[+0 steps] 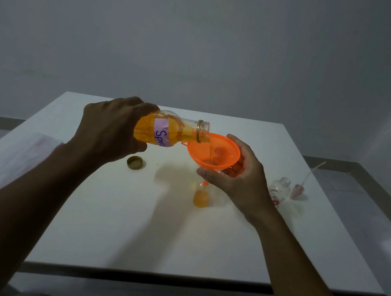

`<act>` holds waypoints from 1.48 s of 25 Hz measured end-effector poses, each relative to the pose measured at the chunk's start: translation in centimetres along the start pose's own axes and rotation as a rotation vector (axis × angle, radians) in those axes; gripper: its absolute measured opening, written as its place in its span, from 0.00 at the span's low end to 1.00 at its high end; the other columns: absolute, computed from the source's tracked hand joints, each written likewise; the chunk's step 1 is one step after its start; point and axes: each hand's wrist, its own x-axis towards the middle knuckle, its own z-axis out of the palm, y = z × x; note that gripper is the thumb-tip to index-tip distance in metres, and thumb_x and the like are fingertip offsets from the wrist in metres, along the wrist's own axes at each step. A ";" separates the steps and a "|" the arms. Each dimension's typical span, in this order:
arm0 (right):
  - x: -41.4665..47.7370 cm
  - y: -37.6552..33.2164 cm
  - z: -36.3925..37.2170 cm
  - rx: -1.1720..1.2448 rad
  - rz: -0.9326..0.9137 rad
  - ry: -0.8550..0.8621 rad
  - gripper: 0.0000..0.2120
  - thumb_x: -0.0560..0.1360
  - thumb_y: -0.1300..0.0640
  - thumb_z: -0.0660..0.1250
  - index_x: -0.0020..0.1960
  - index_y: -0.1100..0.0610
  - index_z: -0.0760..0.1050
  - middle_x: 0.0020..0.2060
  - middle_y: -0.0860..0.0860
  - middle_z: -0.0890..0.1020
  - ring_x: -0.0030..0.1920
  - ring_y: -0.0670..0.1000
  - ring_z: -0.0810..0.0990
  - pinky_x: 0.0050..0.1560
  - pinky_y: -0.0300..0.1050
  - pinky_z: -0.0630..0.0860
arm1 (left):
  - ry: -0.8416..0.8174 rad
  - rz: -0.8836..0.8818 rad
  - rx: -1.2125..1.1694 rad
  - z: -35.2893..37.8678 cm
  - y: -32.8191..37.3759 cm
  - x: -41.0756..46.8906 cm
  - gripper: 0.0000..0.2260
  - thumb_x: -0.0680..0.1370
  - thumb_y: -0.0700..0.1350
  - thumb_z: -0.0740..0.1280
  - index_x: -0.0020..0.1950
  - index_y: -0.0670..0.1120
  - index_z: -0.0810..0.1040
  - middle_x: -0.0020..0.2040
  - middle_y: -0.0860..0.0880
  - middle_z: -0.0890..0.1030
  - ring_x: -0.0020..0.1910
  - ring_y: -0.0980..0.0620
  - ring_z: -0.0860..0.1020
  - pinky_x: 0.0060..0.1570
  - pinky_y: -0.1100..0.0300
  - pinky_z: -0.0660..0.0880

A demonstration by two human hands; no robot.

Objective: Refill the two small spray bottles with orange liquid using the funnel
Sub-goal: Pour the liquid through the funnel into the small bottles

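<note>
- The left hand [110, 130] is wrapped around a big clear bottle [169, 131] of orange liquid, tipped almost flat with its open mouth over the funnel rim.
- The bottle carries a pale purple label [160, 132] with blue handwriting, partly hidden.
- The right hand [238, 177] cups the orange funnel [214, 153] from the right side, thumb below the bowl and fingers behind it.
- The funnel's spout goes down into a small bottle [200, 199] standing near the middle of the white worktop [127, 226]; its lower part shows orange liquid.
- A gold cap [135, 163] lies on the worktop below the big bottle.
- A second small bottle [280, 189], clear and open, stands toward the right edge, partly behind the right wrist.
- Just beside it, closer to the right edge, sits a pink spray top [298, 190] with its tube pointing up.
</note>
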 end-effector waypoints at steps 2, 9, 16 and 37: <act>0.0 0.0 0.1 -0.003 -0.001 0.000 0.44 0.64 0.51 0.82 0.75 0.50 0.65 0.67 0.47 0.74 0.64 0.48 0.76 0.53 0.35 0.80 | 0.002 -0.005 -0.001 -0.1 0.1 0.0 0.34 0.61 0.50 0.80 0.66 0.50 0.75 0.55 0.46 0.82 0.48 0.40 0.81 0.40 0.55 0.70; 0.1 0.1 0.1 -0.002 0.005 -0.002 0.45 0.63 0.50 0.82 0.75 0.50 0.65 0.66 0.46 0.74 0.63 0.47 0.76 0.52 0.31 0.79 | -0.011 -0.009 0.001 -0.1 0.0 0.1 0.35 0.60 0.50 0.80 0.65 0.52 0.75 0.55 0.47 0.82 0.48 0.40 0.80 0.40 0.52 0.73; 0.1 0.1 0.2 -0.024 0.005 -0.004 0.46 0.62 0.47 0.81 0.75 0.50 0.64 0.67 0.46 0.73 0.64 0.47 0.75 0.52 0.33 0.79 | -0.007 -0.002 0.007 0.0 -0.2 0.1 0.34 0.60 0.50 0.80 0.65 0.51 0.75 0.55 0.47 0.82 0.48 0.41 0.80 0.40 0.53 0.71; 0.2 0.2 0.2 -0.010 0.008 0.000 0.45 0.64 0.52 0.82 0.76 0.51 0.65 0.68 0.49 0.74 0.65 0.50 0.76 0.57 0.39 0.80 | -0.004 -0.014 -0.008 0.1 -0.3 -0.2 0.34 0.60 0.49 0.81 0.65 0.51 0.76 0.55 0.46 0.82 0.48 0.41 0.80 0.40 0.54 0.70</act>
